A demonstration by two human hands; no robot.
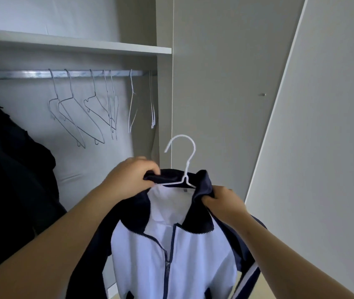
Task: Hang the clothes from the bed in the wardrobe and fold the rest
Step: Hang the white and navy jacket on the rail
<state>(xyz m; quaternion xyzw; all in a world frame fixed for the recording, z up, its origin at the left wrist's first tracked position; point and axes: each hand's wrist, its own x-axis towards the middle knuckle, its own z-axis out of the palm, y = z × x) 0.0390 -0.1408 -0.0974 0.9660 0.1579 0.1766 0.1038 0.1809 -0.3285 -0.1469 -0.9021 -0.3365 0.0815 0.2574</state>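
A white and navy zip jacket (184,255) hangs on a white wire hanger (185,160) in front of the open wardrobe. My left hand (131,173) grips the left side of the navy collar. My right hand (223,201) grips the right side of the collar. The hanger's hook stands free above the collar, below and to the right of the metal rail (31,74). The jacket's hem is out of view.
Several empty wire hangers (89,108) hang on the rail. Dark clothes (9,169) hang at the wardrobe's left. A white shelf (85,45) runs above the rail. The wardrobe's side panel (165,108) and an open door (322,147) stand to the right.
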